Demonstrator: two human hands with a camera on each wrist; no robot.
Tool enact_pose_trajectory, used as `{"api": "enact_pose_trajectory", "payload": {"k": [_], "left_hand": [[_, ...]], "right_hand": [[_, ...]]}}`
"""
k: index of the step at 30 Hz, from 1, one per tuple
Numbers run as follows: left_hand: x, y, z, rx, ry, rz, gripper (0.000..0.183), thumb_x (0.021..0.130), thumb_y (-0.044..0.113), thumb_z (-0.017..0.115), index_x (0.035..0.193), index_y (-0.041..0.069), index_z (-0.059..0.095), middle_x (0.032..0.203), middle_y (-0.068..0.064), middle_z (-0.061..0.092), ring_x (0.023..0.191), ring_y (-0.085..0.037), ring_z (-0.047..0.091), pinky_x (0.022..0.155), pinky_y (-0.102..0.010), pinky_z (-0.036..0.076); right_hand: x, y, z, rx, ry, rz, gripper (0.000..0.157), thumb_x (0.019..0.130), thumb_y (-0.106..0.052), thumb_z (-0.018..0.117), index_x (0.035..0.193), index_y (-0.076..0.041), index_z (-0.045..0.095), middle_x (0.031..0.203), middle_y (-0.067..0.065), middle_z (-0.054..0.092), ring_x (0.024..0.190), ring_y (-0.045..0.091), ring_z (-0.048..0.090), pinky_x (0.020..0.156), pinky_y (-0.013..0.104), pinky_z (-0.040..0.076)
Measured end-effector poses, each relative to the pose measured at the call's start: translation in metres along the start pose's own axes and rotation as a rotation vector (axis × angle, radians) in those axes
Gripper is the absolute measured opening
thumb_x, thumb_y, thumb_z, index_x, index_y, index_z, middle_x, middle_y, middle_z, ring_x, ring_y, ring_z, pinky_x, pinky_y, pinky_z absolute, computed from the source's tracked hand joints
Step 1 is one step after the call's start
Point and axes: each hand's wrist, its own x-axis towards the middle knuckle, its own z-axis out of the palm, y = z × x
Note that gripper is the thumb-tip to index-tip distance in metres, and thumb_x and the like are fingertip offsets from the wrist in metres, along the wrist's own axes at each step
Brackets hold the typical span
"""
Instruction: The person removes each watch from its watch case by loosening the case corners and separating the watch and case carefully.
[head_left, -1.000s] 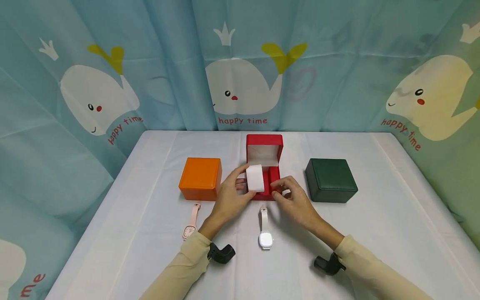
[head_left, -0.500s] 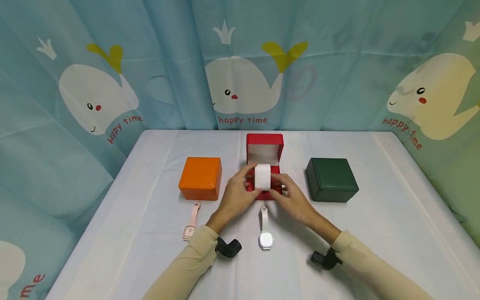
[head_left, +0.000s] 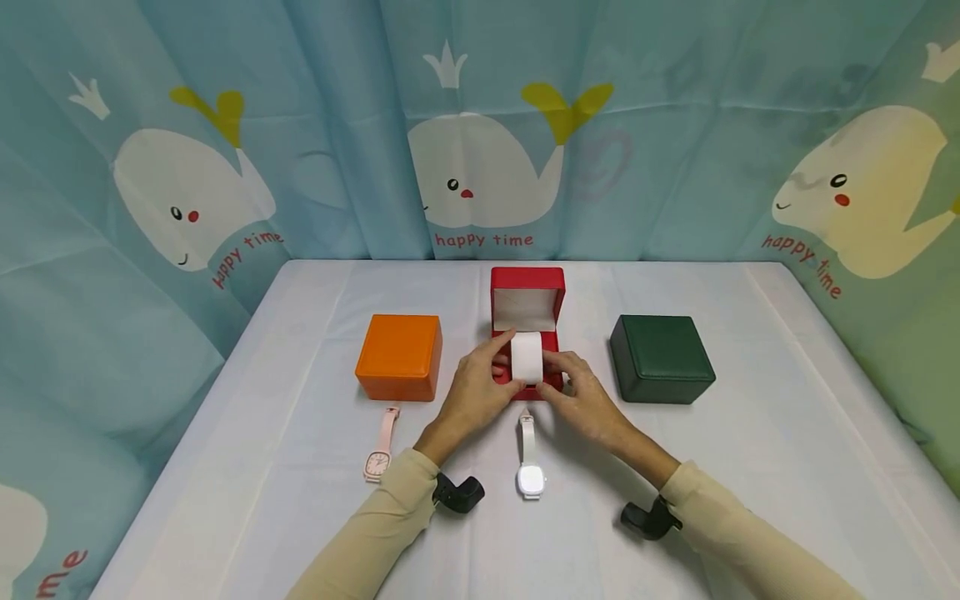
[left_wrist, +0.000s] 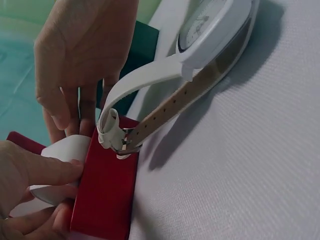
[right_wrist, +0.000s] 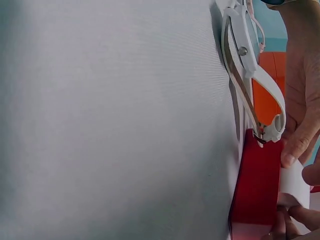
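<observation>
A white watch cushion (head_left: 527,358) sits upright within the opened red watch box (head_left: 549,341). My left hand (head_left: 474,385) grips the cushion from its left, with thumb and fingers on it. From the other side my right hand (head_left: 585,400) holds it, thumb at the front and index finger further back. In the left wrist view the cushion (left_wrist: 70,147) is partly covered by the left thumb. A white watch (head_left: 530,481) lies in front of the box, its buckled strap towards the box; the right wrist view shows its case (right_wrist: 246,42) from the side.
An orange box (head_left: 399,357) stands closed to the left of the red one, a dark green box (head_left: 663,358) closed to the right. A pink watch (head_left: 378,463) lies in front of the orange box, near my left forearm. A whale-print curtain (head_left: 337,167) hangs behind the white-clothed table (head_left: 750,350).
The cushion has turned upright and moved right to the box's middle. My left hand followed it, and my right hand came onto its right side. Over the last half second it lowered slightly.
</observation>
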Motion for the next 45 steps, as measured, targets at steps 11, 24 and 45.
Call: {"api": "enact_pose_trajectory", "payload": {"k": [11, 24, 45], "left_hand": [[0.0015, 0.001, -0.0008, 0.079, -0.044, 0.01, 0.072, 0.087, 0.003, 0.08, 0.151, -0.001, 0.046, 0.121, -0.014, 0.055, 0.102, -0.023, 0.059, 0.091, -0.032, 0.052], [0.0031, 0.0025, -0.0007, 0.14, -0.063, 0.018, 0.068, 0.089, 0.005, 0.079, 0.148, -0.006, 0.047, 0.12, -0.016, 0.057, 0.105, -0.026, 0.059, 0.095, -0.039, 0.049], [0.0055, 0.0079, -0.0043, 0.223, -0.121, -0.012, 0.059, 0.093, 0.008, 0.076, 0.144, -0.009, 0.051, 0.125, -0.019, 0.055, 0.107, -0.029, 0.056, 0.095, -0.042, 0.048]], "right_hand": [[0.0009, -0.0024, 0.0004, -0.09, -0.04, 0.031, 0.055, 0.095, -0.009, 0.065, 0.146, 0.006, 0.049, 0.133, 0.018, 0.051, 0.122, 0.033, 0.041, 0.095, 0.048, 0.044], [0.0049, -0.0037, -0.0036, -0.055, -0.058, 0.03, 0.056, 0.096, -0.008, 0.066, 0.145, 0.008, 0.046, 0.121, 0.016, 0.056, 0.115, 0.032, 0.048, 0.096, 0.048, 0.046], [0.003, -0.0035, -0.0015, -0.086, -0.03, -0.007, 0.052, 0.094, -0.004, 0.066, 0.141, 0.009, 0.05, 0.118, 0.016, 0.056, 0.107, 0.03, 0.053, 0.091, 0.044, 0.05]]}}
